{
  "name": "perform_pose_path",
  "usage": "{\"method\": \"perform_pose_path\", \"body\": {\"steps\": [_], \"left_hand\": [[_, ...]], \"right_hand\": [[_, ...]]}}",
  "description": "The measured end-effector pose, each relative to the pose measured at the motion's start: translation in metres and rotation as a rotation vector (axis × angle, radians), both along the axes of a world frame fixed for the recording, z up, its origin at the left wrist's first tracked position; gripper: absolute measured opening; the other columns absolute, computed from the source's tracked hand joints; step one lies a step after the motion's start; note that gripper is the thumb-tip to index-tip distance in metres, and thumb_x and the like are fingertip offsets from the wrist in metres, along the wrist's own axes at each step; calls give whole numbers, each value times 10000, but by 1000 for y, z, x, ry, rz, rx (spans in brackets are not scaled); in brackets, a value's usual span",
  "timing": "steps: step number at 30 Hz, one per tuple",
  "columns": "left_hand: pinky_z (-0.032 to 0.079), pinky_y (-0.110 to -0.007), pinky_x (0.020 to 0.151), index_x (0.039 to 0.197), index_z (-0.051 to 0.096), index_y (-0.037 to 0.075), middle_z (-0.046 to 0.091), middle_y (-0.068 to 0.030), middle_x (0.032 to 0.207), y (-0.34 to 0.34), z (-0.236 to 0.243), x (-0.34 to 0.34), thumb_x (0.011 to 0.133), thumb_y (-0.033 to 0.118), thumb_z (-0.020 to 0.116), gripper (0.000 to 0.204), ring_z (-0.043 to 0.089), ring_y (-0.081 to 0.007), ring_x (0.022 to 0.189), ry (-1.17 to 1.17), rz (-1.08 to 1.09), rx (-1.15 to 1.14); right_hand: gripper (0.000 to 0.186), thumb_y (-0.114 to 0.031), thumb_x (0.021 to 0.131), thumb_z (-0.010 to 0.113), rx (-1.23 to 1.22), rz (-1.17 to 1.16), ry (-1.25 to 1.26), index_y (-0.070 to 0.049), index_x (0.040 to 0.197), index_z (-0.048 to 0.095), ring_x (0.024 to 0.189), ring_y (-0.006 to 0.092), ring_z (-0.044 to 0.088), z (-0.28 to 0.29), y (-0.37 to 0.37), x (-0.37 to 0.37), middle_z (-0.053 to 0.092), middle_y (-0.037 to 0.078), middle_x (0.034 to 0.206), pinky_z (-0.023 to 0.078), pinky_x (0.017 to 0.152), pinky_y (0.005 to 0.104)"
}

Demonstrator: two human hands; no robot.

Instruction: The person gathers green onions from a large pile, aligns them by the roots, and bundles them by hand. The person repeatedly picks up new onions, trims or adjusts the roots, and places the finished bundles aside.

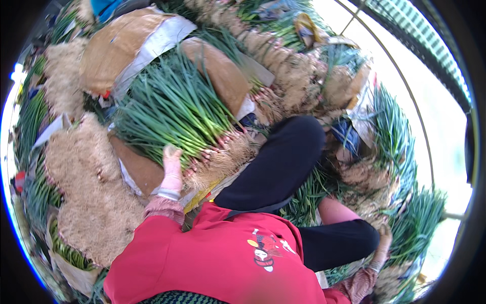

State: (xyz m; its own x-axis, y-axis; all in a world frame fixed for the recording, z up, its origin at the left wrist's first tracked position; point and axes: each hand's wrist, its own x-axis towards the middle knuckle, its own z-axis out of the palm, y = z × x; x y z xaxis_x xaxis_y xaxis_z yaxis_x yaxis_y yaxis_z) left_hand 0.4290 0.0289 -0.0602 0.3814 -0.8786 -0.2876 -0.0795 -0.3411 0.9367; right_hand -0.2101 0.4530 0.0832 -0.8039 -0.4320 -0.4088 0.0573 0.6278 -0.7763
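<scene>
A thick layer of spring onions (177, 106) lies in front of me, green leaves fanned to the upper left, pinkish bulbs and pale roots toward my knee. At the near left edge of this layer is my left hand (172, 156), its fingers curled against the stems. Far out to the right, beyond my bent knee, my right hand (385, 241) reaches down beside another heap of spring onions (417, 223). Its fingers are small and partly hidden there, so their grip does not show clearly.
Brown paper sheets (124, 45) flank the front layer. Wide mats of pale roots (91, 192) spread at my left, and more rooty bundles (288, 81) stand beyond. A dark curved pole or cable (405, 76) arches at the upper right. My bent legs (276, 167) separate the two heaps.
</scene>
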Motion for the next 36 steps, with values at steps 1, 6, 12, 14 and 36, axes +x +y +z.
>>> {"method": "perform_pose_path", "body": {"steps": [1, 6, 12, 14, 36], "left_hand": [[447, -316, 864, 1168, 550, 31, 594, -77, 1138, -8, 33, -17, 866, 88, 590, 310, 573, -159, 967, 34, 33, -224], [463, -283, 831, 1132, 576, 6, 629, -99, 1087, -14, 123, -154, 931, 169, 470, 280, 608, -153, 944, 244, -962, -217], [498, -477, 805, 1201, 489, -47, 603, -207, 1070, 83, -53, -299, 813, 492, 638, 680, 592, -372, 929, -80, -1034, 1652], [365, -512, 1022, 1362, 412, 36, 510, -203, 1311, 115, -109, -300, 832, 536, 587, 749, 490, -385, 1181, 76, -1060, 1566], [471, -338, 884, 1048, 668, 69, 641, -181, 1077, 235, -115, -424, 806, 207, 588, 289, 611, -308, 986, -119, -2555, 436]], "right_hand": [[320, -188, 921, 551, -281, -261, -411, 27, 1154, 586, 848, 163, 616, -17, 31, 11, 656, 66, 1018, 504, 725, 307], [326, -201, 884, 584, 85, -411, -237, 21, 1123, 600, 831, 180, 620, -127, 136, 99, 658, 79, 995, 506, 725, 318], [336, -216, 840, 624, 366, -230, -176, 14, 1085, 618, 811, 200, 625, -215, 115, 182, 660, 94, 968, 507, 724, 330], [340, -221, 826, 638, 415, -200, -162, 11, 1073, 623, 805, 206, 627, -235, 97, 189, 660, 99, 959, 508, 724, 334], [615, -183, 649, 739, 837, -731, 67, -66, 1222, 551, 984, 307, 625, -124, 350, 239, 660, 158, 1042, 471, 884, 390]]}}
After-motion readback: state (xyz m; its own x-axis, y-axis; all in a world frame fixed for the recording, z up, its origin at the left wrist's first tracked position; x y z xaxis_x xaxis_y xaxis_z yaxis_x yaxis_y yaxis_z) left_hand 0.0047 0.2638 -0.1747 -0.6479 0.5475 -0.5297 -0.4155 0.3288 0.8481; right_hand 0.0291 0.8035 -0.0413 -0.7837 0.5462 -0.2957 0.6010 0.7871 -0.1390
